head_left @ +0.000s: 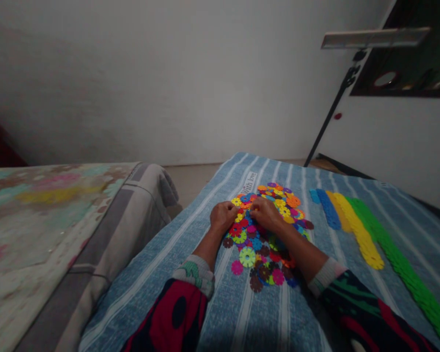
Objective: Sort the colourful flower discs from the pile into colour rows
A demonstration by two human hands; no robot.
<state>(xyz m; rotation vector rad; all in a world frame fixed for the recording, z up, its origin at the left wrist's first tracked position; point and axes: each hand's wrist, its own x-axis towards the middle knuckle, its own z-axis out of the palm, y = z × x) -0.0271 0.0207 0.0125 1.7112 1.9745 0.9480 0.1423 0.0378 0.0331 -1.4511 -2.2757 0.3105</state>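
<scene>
A heap of small flat plastic discs (pixel 267 230) in many colours lies on a blue striped cloth (pixel 242 313). My left hand (pixel 223 216) rests at the heap's left edge with its fingers curled under. My right hand (pixel 264 212) lies on top of the heap, fingers bent and close to the left hand's. What the fingers pinch, if anything, is hidden. To the right lie rows of joined discs: a blue row (pixel 328 209), a yellow row (pixel 357 230) and a long green row (pixel 399 261).
A bed or couch with a pale patterned cover (pixel 40 230) stands at the left, a gap of floor (pixel 190 181) between it and the cloth. A dark lamp stand (pixel 330 117) leans by the white wall at the right.
</scene>
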